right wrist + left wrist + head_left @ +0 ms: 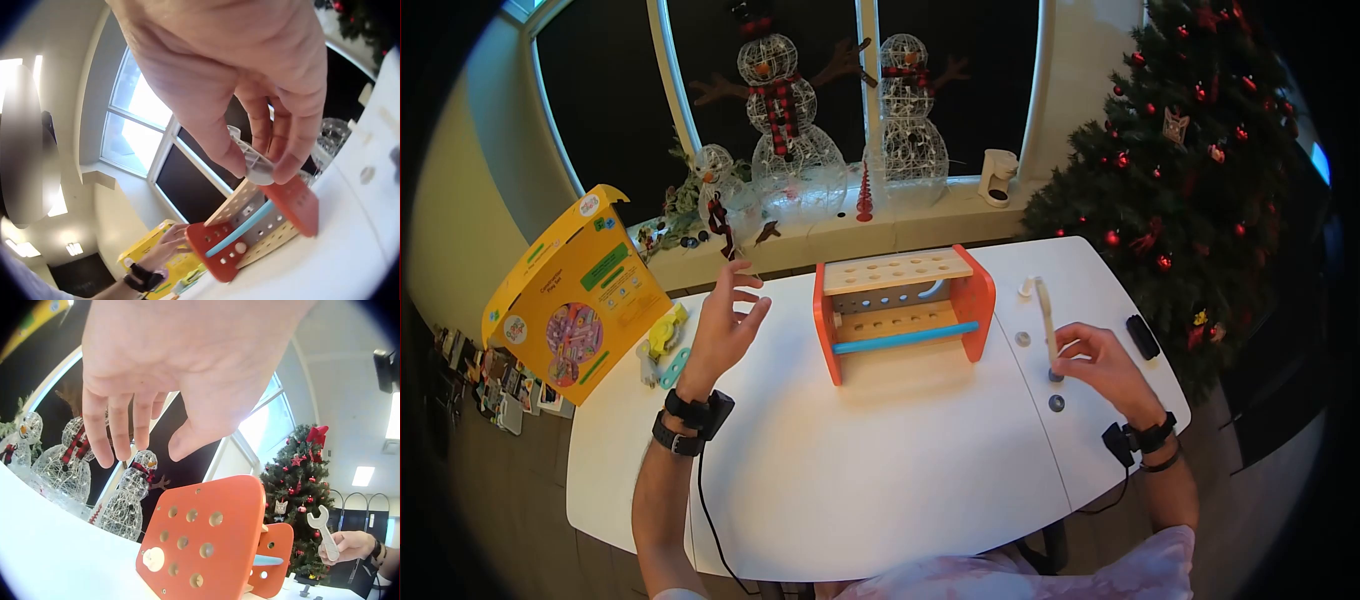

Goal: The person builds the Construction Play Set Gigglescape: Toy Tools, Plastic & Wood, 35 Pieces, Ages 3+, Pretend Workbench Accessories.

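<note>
Your left hand (181, 356) hangs loose, holding nothing, near one wooden toy bench with two orange sides (240, 503). Your right hand (250, 56) pinches one pale plastic wrench (259, 172). From your head, that wrench is near three small round gray bits (1056, 403) on the white table (900, 480); a loose pinch could drop it onto them.

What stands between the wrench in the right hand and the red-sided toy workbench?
A small grey piece and a pale piece are on the table between them; the raised wrench probably clears both.
</note>
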A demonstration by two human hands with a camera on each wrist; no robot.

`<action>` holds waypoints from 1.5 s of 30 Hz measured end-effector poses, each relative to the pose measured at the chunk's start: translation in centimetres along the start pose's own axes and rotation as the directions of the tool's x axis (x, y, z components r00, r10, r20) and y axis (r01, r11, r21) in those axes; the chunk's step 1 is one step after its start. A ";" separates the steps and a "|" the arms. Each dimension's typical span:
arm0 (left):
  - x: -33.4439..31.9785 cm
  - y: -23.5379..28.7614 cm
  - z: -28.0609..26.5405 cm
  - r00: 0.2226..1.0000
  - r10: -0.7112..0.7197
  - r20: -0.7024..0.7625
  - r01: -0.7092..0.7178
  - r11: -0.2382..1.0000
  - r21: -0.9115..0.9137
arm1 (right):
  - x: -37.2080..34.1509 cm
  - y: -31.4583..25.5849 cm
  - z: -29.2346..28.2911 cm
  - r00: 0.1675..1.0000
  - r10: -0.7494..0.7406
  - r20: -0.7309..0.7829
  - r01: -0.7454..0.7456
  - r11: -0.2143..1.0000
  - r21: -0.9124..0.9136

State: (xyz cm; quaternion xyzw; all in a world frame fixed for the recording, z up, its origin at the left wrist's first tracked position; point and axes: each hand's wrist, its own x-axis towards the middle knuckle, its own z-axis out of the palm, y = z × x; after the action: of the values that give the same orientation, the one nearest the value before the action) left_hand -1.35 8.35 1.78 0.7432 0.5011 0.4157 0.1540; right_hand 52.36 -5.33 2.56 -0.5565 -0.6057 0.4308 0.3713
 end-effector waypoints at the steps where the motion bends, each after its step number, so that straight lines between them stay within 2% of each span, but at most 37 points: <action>1: 0.0 0.3 0.0 1.000 -0.001 0.007 0.001 1.000 -0.013 | 0.0 0.8 -1.4 0.991 -0.067 -0.113 0.061 0.997 -0.049; 2: 0.1 0.7 -0.1 1.000 0.001 0.013 0.000 1.000 -0.026 | -0.1 1.4 -2.5 0.992 -0.070 -0.109 0.064 0.996 -0.054; 4: 0.1 1.7 0.1 1.000 -0.004 0.025 0.005 0.999 -0.039 | -0.7 2.5 -4.2 0.959 -0.093 -0.269 -0.016 0.926 -0.378; 6: 0.1 2.7 0.4 0.999 -0.008 0.039 0.010 0.999 -0.052 | -1.0 4.3 -5.2 0.950 -0.138 -0.281 -0.002 0.895 -0.445; 8: -0.1 3.7 1.0 0.991 0.044 0.123 -0.030 0.994 -0.107 | -1.3 5.2 -5.6 0.961 -0.110 -0.255 -0.012 0.901 -0.433; 9: -0.2 4.5 1.1 0.992 0.041 0.120 -0.028 0.994 -0.109 | -1.4 5.3 -5.5 0.962 -0.110 -0.252 -0.011 0.900 -0.436; 11: -0.4 5.9 1.3 0.951 0.204 0.232 -0.201 0.979 -0.034 | -1.8 4.6 -4.6 0.972 -0.094 -0.215 0.005 0.924 -0.382; 12: -0.5 5.9 1.7 0.951 0.203 0.233 -0.200 0.979 -0.034 | -1.9 4.1 -4.1 0.972 -0.093 -0.215 0.004 0.924 -0.381; 14: -0.9 5.7 2.5 0.877 0.412 0.246 -0.461 0.867 0.188 | -1.8 3.1 -3.0 0.987 -0.072 -0.143 0.019 0.940 -0.340; 15: -1.1 5.9 2.6 0.886 0.368 0.280 -0.421 0.894 0.157 | -1.8 2.8 -2.5 0.987 -0.072 -0.146 0.019 0.941 -0.338; 17: -1.2 5.8 2.7 0.886 0.363 0.287 -0.419 0.893 0.163 | -1.6 2.2 -1.4 0.994 -0.069 -0.083 0.044 0.962 -0.270; 21: -1.0 5.7 2.5 0.884 0.357 0.303 -0.421 0.890 0.178 | -1.5 1.1 0.7 0.999 -0.023 -0.047 0.011 0.970 -0.243; 23: -1.0 5.9 2.4 0.883 0.352 0.310 -0.420 0.888 0.189 | -1.7 0.5 1.6 0.999 -0.018 0.030 0.024 0.979 -0.202; 31: -1.5 6.8 1.8 0.898 0.314 0.309 -0.387 0.896 0.217 | -2.3 0.0 3.5 0.970 -0.021 0.240 0.077 0.972 -0.223; 33: -1.8 7.2 1.7 0.883 0.380 0.274 -0.456 0.832 0.316 | -2.5 -0.1 4.0 0.965 -0.013 0.261 0.071 0.974 -0.215; 35: -2.7 9.2 1.5 0.879 0.406 0.250 -0.471 0.821 0.322 | -2.9 -0.7 5.2 0.946 -0.033 0.323 0.080 0.988 -0.132; 36: -3.4 10.2 1.5 0.880 0.420 0.222 -0.473 0.814 0.338 | -3.1 -1.0 6.0 0.951 -0.025 0.307 0.069 0.989 -0.132; 38: -5.2 12.2 1.8 0.859 0.454 0.237 -0.505 0.829 0.240 | -3.7 -1.7 8.0 0.907 -0.066 0.416 0.057 0.998 0.034; 39: -6.3 13.6 2.1 0.849 0.394 0.352 -0.438 0.897 0.053 | -3.9 -1.7 9.2 0.913 -0.055 0.404 0.045 0.998 0.036; 40: -7.4 14.7 2.8 0.811 0.348 0.470 -0.332 0.936 -0.121 | -4.1 -1.5 10.5 0.875 -0.099 0.473 0.023 0.986 0.163; 41: -8.3 15.6 3.7 0.802 0.357 0.479 -0.337 0.932 -0.131 | -4.3 -1.5 11.6 0.832 -0.156 0.532 -0.004 0.958 0.287; 42: -9.3 16.4 4.7 0.777 0.382 0.500 -0.287 0.922 -0.259 | -4.5 -1.7 12.5 0.840 -0.153 0.521 -0.006 0.957 0.290; 43: -10.0 16.9 5.4 0.752 0.409 0.517 -0.228 0.897 -0.378 | -4.5 -1.9 13.2 0.809 -0.170 0.562 -0.038 0.940 0.338; 44: -10.7 17.0 5.8 0.744 0.416 0.523 -0.231 0.895 -0.382 | -4.7 -1.9 13.7 0.776 -0.190 0.602 -0.074 0.920 0.386; 45: -11.3 17.0 6.2 0.772 0.359 0.524 -0.117 0.891 -0.438 | -4.8 -1.7 13.9 0.771 -0.191 0.608 -0.088 0.913 0.398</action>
State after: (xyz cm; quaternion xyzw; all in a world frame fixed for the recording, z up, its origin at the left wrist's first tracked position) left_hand 12.19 -8.03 3.79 0.8491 0.2368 0.2684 0.3886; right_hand 39.30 -11.59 -0.59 -0.2717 -0.6080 0.6979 0.2636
